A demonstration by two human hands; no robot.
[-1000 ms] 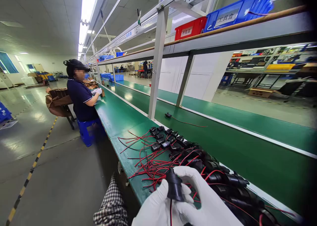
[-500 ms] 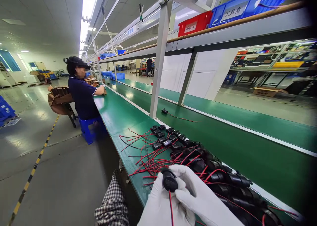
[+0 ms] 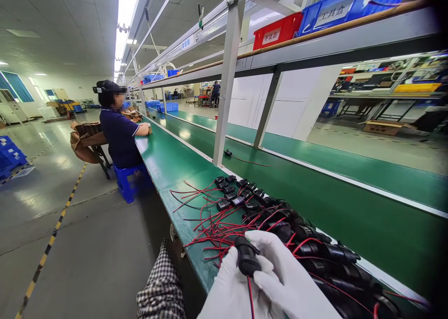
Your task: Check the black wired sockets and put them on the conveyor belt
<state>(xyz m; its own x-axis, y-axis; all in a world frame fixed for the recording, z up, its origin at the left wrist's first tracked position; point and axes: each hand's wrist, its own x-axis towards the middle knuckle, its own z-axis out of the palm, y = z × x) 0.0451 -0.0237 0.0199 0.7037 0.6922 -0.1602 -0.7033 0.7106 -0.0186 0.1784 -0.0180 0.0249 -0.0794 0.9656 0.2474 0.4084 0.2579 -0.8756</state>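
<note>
Co-worker point(image 3: 118, 132) in dark blue sits at ten o'clock beside the green surface point(image 3: 168, 162). Gloved left hand point(image 3: 234, 288) and right hand point(image 3: 285, 277), at six o'clock, together grip a black connector point(image 3: 247, 256). Wired connectors point(image 3: 280, 225) lie heaped toward four o'clock.

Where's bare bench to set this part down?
Bare green bench lies between the wire pile and the seated co-worker. The conveyor belt beyond the white rail carries only one lone part. It is crowded along the row of black parts.
</note>
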